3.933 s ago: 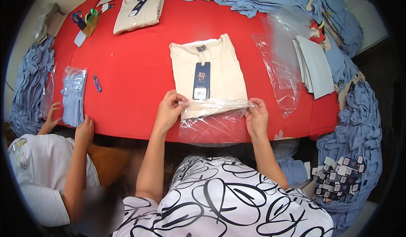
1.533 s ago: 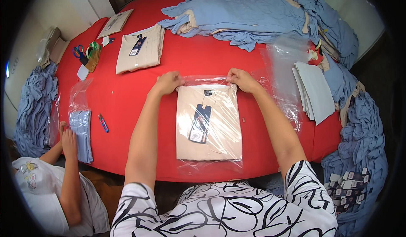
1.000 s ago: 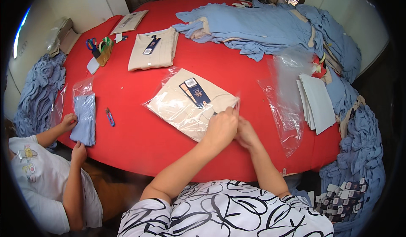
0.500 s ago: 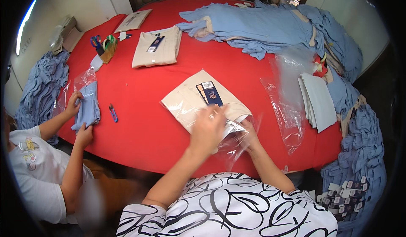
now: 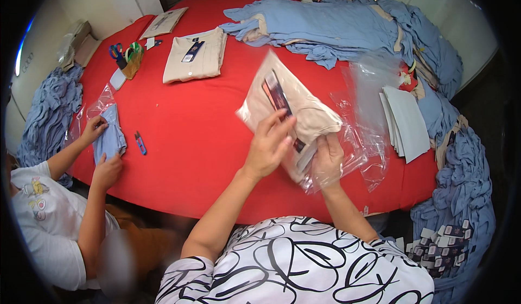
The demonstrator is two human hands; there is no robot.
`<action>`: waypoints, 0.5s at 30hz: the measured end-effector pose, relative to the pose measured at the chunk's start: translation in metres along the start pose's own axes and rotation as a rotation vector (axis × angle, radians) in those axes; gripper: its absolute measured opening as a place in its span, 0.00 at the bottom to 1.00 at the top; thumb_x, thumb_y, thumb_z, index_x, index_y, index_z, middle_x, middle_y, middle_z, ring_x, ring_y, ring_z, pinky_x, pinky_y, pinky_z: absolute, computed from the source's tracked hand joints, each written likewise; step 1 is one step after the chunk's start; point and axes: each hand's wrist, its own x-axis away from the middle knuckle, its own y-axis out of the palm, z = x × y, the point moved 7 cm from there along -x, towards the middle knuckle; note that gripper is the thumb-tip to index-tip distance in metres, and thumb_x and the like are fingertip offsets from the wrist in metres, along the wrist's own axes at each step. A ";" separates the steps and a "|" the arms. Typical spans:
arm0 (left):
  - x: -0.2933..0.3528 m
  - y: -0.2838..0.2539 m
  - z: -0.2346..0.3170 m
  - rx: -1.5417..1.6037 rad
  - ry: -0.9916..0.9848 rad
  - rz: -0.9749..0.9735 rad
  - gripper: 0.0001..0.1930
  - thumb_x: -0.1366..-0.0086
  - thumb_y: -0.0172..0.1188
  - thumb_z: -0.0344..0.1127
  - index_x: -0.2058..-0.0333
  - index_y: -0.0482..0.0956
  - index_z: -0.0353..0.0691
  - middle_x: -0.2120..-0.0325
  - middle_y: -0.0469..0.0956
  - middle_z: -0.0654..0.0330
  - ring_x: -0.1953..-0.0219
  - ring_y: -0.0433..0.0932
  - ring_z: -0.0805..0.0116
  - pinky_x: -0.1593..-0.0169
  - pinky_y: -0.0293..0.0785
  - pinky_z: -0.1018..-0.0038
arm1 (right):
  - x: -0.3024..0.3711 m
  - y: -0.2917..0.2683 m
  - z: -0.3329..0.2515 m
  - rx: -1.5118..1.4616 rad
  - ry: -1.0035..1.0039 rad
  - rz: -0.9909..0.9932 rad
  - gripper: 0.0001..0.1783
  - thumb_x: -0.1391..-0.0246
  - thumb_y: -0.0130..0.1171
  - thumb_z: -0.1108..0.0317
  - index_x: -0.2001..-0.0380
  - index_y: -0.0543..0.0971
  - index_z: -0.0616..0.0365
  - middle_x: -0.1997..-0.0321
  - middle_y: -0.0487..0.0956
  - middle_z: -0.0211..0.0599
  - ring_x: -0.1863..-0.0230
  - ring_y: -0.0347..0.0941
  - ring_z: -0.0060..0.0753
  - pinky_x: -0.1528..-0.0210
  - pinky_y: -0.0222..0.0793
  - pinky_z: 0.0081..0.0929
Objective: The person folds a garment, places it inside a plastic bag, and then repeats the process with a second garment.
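A folded beige shirt [image 5: 304,100] in a clear plastic bag is tilted up in front of me, over the red table. My right hand [image 5: 327,160] grips its lower right corner, where loose clear plastic [image 5: 355,160] spreads around the fingers. My left hand [image 5: 268,144] has its fingers apart, the tips against the front of the package by a dark blue hang tag [image 5: 278,95]. Part of the tag is hidden behind those fingers. The thumb of my right hand is partly covered by the package and film.
Another folded beige shirt [image 5: 192,57] lies farther back on the red table [image 5: 179,119]. Blue thread snips [image 5: 140,143] are at left, beside a co-worker's hands on a blue garment [image 5: 110,133]. White boards [image 5: 407,122], plastic bags [image 5: 374,81] and blue garments [image 5: 331,24] sit right and back.
The bagged shirt has been raised and tilted upward, shifting right. My left hand has moved down its front with fingers spread; my right hand came up with the corner.
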 end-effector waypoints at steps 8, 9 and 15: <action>0.048 -0.028 -0.026 -0.701 0.168 0.012 0.39 0.54 0.73 0.34 0.41 0.69 0.41 0.42 0.67 0.50 0.40 0.66 0.51 0.36 0.62 0.55 | -0.001 0.043 0.053 1.234 -0.622 -0.692 0.26 0.43 0.53 0.69 0.41 0.76 0.38 0.28 0.63 0.43 0.27 0.54 0.55 0.31 0.46 0.69; 0.056 -0.017 -0.035 -0.658 0.176 -0.079 0.38 0.54 0.73 0.34 0.42 0.70 0.42 0.42 0.68 0.52 0.41 0.66 0.51 0.37 0.63 0.56 | 0.004 0.039 0.066 1.278 -0.601 -0.716 0.26 0.42 0.53 0.68 0.40 0.76 0.36 0.27 0.62 0.41 0.25 0.50 0.54 0.30 0.43 0.70; 0.050 0.007 -0.057 -0.523 0.051 -0.099 0.18 0.49 0.67 0.28 0.56 0.81 0.42 0.58 0.78 0.61 0.53 0.73 0.56 0.47 0.68 0.59 | 0.014 0.020 0.065 1.304 -0.319 -0.812 0.25 0.40 0.56 0.54 0.38 0.74 0.39 0.26 0.60 0.40 0.23 0.44 0.58 0.30 0.41 0.72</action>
